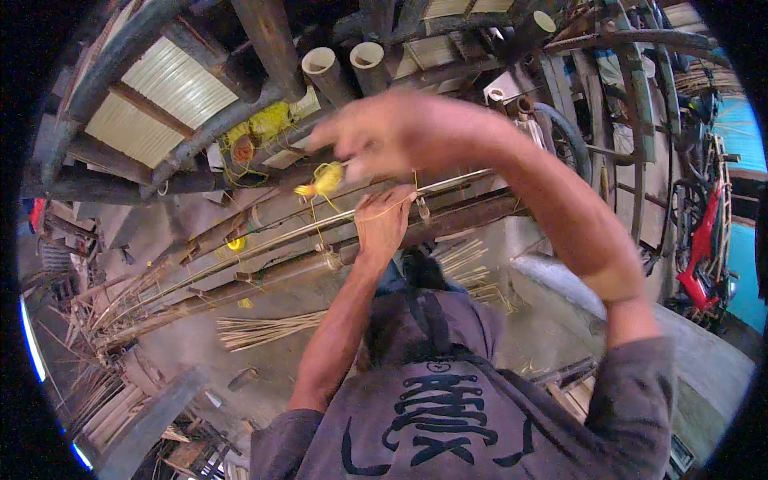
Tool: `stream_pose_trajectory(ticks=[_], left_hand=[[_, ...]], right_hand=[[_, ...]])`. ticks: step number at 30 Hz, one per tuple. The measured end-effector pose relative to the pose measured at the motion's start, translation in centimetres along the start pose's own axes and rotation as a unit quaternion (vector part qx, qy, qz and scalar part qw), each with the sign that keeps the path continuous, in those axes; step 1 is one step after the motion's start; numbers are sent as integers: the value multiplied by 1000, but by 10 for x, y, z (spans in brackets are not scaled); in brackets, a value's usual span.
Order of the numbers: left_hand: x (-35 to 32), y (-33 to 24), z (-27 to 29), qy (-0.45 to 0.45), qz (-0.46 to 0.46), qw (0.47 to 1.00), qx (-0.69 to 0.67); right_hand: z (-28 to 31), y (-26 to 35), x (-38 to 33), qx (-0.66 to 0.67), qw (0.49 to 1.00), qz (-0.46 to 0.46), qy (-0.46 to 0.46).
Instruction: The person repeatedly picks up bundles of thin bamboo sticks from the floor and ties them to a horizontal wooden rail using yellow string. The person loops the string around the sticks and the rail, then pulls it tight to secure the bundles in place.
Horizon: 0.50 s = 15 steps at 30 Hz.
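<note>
My left hand (pixel 382 222) reaches forward and grips a thin bamboo strip (pixel 288 234) that runs left to right, with a yellow string (pixel 382 210) passing across its fingers. My right hand (pixel 392 132) is raised above it and blurred by motion; its fingers pinch the same yellow string beside a small yellow wad of cord (pixel 324 180). A larger bundle of yellow string (pixel 268 124) hangs on the dark poles behind.
Thick bamboo poles (pixel 352 68) with cut ends cross overhead. Long bamboo poles (pixel 240 280) lie below the strip, and split bamboo slivers (pixel 264 328) lie on the concrete floor. A red motorbike (pixel 704 240) stands at the right. Corrugated sheet (pixel 168 88) shows at upper left.
</note>
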<state>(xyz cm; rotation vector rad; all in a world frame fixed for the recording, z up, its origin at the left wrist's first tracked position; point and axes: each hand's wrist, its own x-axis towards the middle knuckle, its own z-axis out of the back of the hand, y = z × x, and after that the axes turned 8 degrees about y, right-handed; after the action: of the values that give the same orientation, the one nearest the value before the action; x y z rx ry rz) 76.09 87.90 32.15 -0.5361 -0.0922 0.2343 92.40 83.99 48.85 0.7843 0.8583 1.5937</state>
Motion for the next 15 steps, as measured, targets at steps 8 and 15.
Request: stream_pose_trajectory(ticks=[8, 15], left_hand=[[0, 2, 0, -12, -21, 998, 50], [36, -20, 30, 41, 45, 927, -370]], right_hand=[[-73, -60, -20, 217, 925, -117, -289], [-240, -77, -79, -118, 960, -255, 12]])
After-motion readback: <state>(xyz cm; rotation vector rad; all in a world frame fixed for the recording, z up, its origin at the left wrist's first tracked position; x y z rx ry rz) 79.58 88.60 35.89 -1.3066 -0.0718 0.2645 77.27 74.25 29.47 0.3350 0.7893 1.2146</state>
